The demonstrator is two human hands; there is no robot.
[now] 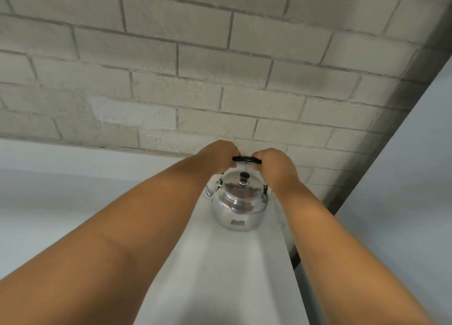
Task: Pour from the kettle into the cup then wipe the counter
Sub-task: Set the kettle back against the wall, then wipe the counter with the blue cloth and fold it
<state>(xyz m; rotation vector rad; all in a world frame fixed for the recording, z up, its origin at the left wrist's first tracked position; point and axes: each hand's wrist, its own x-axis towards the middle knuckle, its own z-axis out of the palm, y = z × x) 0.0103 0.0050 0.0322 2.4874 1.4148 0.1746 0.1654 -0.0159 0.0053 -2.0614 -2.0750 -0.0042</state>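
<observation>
A shiny metal kettle (pixel 238 203) with a dark lid knob stands on a narrow white counter (pixel 230 263), close to the brick wall. Its black handle (pixel 245 158) is raised above the lid. My left hand (pixel 220 154) grips the handle's left end and my right hand (pixel 274 165) grips its right end. Both arms reach far forward. The spout points left and is mostly hidden behind my left arm. No cup or cloth is in view.
A grey brick wall (pixel 195 80) rises right behind the kettle. A white surface (pixel 49 202) lies to the left and a white panel (pixel 403 178) to the right of the narrow counter.
</observation>
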